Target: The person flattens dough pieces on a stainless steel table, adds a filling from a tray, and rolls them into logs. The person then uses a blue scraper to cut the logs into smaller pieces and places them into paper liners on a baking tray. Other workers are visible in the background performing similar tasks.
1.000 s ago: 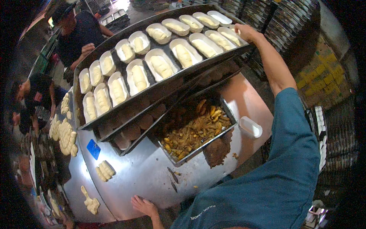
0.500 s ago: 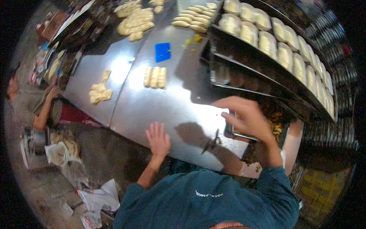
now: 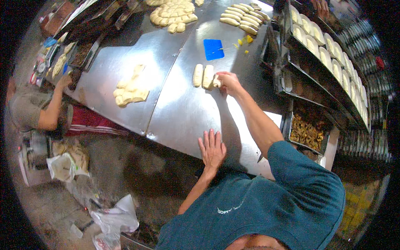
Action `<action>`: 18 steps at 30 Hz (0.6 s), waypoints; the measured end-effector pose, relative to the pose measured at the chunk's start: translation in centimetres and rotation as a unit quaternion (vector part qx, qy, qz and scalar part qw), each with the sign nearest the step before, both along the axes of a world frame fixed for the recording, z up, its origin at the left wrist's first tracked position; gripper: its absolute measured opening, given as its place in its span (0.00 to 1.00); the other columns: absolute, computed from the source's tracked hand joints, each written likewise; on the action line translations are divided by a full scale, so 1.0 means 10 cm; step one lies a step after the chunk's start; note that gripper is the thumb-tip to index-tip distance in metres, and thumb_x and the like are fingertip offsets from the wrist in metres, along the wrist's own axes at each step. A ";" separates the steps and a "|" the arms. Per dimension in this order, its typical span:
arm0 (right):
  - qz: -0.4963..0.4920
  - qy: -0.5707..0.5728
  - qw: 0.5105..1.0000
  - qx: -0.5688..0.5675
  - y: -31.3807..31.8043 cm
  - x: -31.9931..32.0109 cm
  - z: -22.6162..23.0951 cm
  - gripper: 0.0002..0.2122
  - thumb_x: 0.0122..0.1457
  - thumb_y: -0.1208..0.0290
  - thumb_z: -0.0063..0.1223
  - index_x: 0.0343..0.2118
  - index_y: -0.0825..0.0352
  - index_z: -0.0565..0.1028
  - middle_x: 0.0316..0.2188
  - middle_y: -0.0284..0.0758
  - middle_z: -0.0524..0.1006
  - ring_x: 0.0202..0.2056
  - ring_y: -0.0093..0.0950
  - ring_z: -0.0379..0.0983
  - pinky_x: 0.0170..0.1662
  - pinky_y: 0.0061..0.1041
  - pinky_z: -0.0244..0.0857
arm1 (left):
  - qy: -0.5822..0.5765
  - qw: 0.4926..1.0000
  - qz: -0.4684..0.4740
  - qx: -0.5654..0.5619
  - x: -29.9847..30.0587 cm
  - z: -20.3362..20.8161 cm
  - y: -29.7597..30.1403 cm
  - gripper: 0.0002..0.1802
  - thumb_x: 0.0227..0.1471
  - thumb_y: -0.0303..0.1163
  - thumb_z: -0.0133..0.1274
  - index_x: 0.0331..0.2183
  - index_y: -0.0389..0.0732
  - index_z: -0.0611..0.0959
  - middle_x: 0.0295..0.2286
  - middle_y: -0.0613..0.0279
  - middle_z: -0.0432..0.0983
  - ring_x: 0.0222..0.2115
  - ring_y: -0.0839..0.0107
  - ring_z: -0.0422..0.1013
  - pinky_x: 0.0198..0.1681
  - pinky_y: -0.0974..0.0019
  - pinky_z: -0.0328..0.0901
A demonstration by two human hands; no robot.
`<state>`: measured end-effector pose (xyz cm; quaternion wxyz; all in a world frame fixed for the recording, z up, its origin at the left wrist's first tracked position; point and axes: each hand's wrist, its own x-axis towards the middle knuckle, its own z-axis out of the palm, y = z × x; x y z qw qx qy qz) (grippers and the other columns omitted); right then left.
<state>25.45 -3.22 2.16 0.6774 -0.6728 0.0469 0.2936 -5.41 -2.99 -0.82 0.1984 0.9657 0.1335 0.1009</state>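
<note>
While your left hand rests with fingers spread on the surface, the head view shows your right hand pinching a dough roll near centre frame, just beside two loose rolls. Judged done: cupped rolls filling the upper-right tray. Judged outstanding: these three, the uncupped batch at top centre, and lumpy dough at upper left.

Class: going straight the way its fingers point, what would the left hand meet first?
The left hand would probably meet the right one of two pale, log-shaped dough rolls left of the right hand; its exact line is uncertain.
</note>
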 end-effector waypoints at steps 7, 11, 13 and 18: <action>0.093 0.149 0.961 0.213 -1.27 -1.07 0.91 0.18 0.57 0.66 0.53 0.51 0.61 0.72 0.40 0.27 0.75 0.39 0.21 0.72 0.39 0.22 0.68 | 0.034 0.999 0.004 0.010 0.00 0.05 -0.01 0.30 0.51 0.38 0.50 0.55 0.39 0.69 0.61 0.50 0.53 0.63 0.49 0.45 0.63 0.39 0.36; 0.212 -0.090 0.972 0.040 -2.60 -1.16 1.86 0.20 0.49 0.68 0.61 0.47 0.64 0.75 0.47 0.32 0.72 0.48 0.24 0.67 0.52 0.24 0.60 | 0.044 0.999 0.002 0.028 0.01 0.17 -0.09 0.29 0.52 0.37 0.47 0.56 0.39 0.67 0.61 0.49 0.52 0.63 0.49 0.45 0.64 0.41 0.35; 0.203 -0.184 0.962 0.013 -3.42 -1.10 2.21 0.21 0.49 0.66 0.63 0.47 0.64 0.75 0.44 0.32 0.75 0.46 0.23 0.69 0.50 0.24 0.62 | 0.025 0.998 -0.006 0.064 0.01 0.06 -0.12 0.30 0.52 0.36 0.47 0.57 0.39 0.66 0.61 0.49 0.52 0.63 0.49 0.45 0.64 0.41 0.35; -0.060 -0.302 0.947 -0.088 -5.25 -0.74 3.30 0.24 0.48 0.69 0.63 0.50 0.69 0.72 0.44 0.35 0.75 0.44 0.26 0.71 0.51 0.27 0.63 | 0.072 0.994 0.012 0.076 0.02 0.07 -0.16 0.29 0.54 0.36 0.45 0.57 0.35 0.65 0.61 0.47 0.52 0.63 0.48 0.43 0.64 0.42 0.34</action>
